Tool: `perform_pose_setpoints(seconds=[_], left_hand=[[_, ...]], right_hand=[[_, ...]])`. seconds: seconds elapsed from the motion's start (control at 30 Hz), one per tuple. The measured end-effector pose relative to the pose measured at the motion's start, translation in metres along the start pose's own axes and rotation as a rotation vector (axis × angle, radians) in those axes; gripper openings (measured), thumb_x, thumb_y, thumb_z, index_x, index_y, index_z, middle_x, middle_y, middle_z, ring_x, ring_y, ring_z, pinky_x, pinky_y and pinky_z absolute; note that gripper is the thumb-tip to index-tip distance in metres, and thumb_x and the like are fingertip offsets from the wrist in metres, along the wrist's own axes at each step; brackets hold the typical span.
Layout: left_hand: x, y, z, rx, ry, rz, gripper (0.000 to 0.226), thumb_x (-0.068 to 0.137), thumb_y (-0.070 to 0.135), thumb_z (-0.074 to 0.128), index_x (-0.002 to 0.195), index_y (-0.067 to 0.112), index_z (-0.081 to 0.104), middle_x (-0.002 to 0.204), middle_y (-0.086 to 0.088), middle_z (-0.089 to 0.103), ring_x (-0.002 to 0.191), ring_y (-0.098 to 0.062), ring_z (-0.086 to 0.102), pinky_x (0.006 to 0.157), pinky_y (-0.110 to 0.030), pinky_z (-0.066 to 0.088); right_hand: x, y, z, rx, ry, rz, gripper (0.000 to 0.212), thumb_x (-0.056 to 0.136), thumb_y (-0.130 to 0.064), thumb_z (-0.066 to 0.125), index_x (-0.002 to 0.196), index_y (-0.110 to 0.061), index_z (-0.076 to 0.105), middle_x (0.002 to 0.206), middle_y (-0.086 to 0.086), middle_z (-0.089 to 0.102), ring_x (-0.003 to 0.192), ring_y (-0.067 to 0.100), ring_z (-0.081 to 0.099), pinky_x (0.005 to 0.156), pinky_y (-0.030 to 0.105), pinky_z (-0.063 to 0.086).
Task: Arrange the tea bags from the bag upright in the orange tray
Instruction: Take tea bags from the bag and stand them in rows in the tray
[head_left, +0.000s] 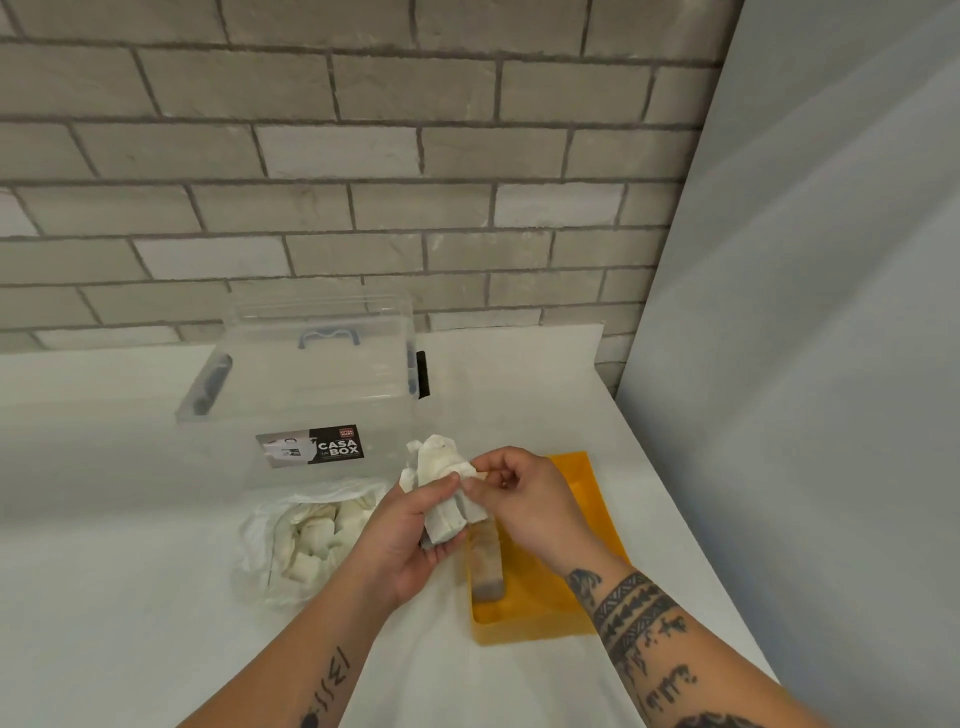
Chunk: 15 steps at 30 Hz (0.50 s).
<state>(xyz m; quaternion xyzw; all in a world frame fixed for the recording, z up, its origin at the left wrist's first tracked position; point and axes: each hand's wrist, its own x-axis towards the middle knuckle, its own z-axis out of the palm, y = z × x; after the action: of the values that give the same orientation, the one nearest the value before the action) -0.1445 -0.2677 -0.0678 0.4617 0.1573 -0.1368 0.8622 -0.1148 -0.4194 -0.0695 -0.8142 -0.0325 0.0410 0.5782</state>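
Orange tray (587, 597) on counter (156, 649), row (485, 564) along one wall | left hand (405, 540) gripped tea-bag bunch (439, 493) above tray; right hand (524, 499) pinched one tea bag (467, 469) | risk: clinging bags might pull loose, topple row

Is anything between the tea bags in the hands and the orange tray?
Nothing visible. The left hand grips the bundle of tea bags and the right hand pinches one, just over the left side of the orange tray, where a row of placed bags sits.
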Motion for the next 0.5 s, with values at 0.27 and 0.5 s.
perform_pose_setpoints(seconds=[0.27, 0.5], left_hand=[[0.0, -0.006, 0.003, -0.034, 0.04, -0.006, 0.027, 0.09, 0.018, 0.07, 0.116, 0.016, 0.067, 0.088, -0.006, 0.075, 0.071, -0.016, 0.072, 0.052, -0.027, 0.057], [0.006, -0.015, 0.005, -0.009, 0.118, 0.019, 0.026, 0.093, 0.015, 0.069, 0.118, 0.017, 0.065, 0.089, -0.006, 0.075, 0.074, -0.016, 0.072, 0.056, -0.029, 0.057]], right_hand=[[0.003, 0.008, -0.005, -0.026, 0.008, -0.036, 0.006, 0.088, -0.027, 0.075, 0.085, -0.025, 0.069, 0.084, -0.007, 0.074, 0.08, 0.006, 0.069, 0.075, 0.026, 0.056], [0.004, 0.012, -0.016, -0.014, 0.028, -0.039, 0.01, 0.093, -0.023, 0.071, 0.089, -0.033, 0.073, 0.087, -0.013, 0.076, 0.08, -0.003, 0.07, 0.075, 0.019, 0.056]])
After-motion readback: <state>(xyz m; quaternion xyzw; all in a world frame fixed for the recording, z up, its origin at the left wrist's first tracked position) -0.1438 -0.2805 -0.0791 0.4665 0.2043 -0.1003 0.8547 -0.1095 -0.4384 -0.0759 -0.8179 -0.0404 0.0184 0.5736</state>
